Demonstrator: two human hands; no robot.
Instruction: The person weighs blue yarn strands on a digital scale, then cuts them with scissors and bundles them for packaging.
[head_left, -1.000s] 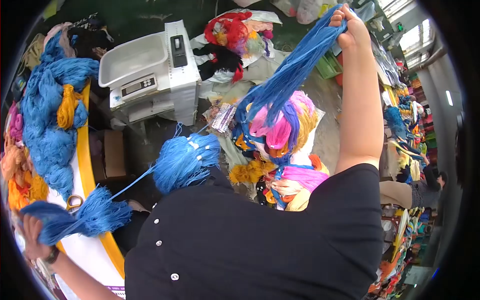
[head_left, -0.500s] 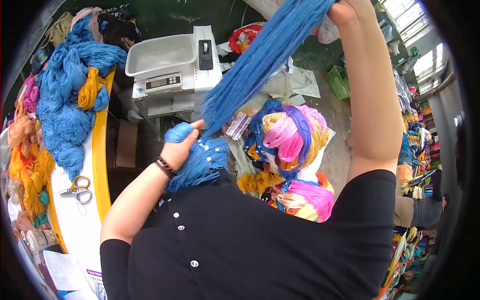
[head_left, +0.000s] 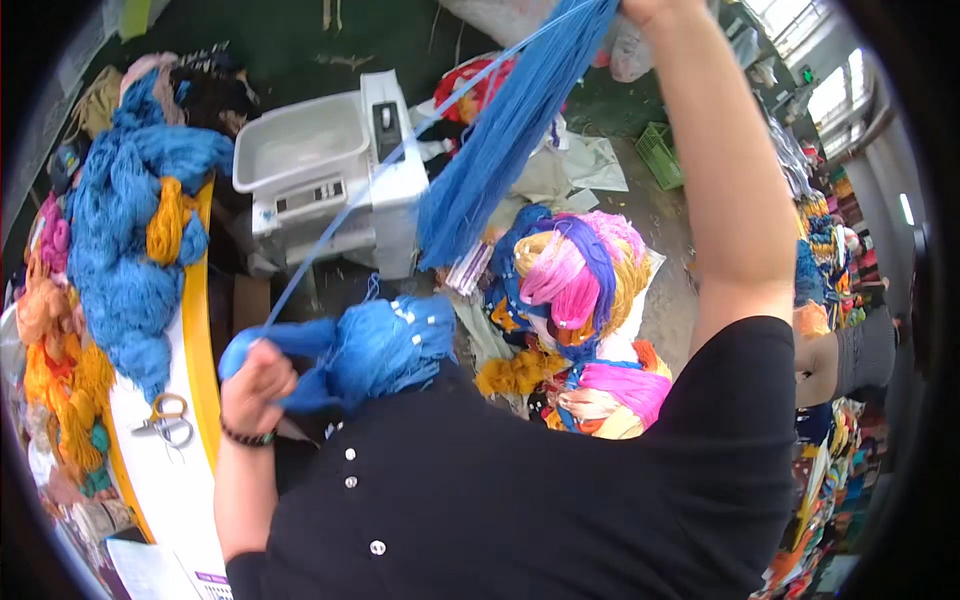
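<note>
At the left, my left hand (head_left: 256,385) is closed round a bundle of blue yarn (head_left: 300,340). A taut blue strand (head_left: 345,205) runs from it up to the top of the view. My right hand (head_left: 645,8) is raised at the top edge, mostly cut off, and grips the upper end of a hanging blue yarn skein (head_left: 510,130). The loose lower end of that skein hangs above the floor, near the scale. Another blue bundle with white ties (head_left: 395,340) lies against my chest, beside my left hand.
A digital scale with a tray (head_left: 305,145) stands ahead. On the white table (head_left: 150,400) lie scissors (head_left: 170,420) and a large blue yarn heap (head_left: 125,240). Multicoloured skeins (head_left: 580,270) are piled in front. A green crate (head_left: 658,155) is behind; a person's sleeve (head_left: 865,355) shows right.
My left hand has moved left and down, away from the hanging skein, drawing a strand taut. My right hand has shifted slightly left, and the skein hangs more steeply.
</note>
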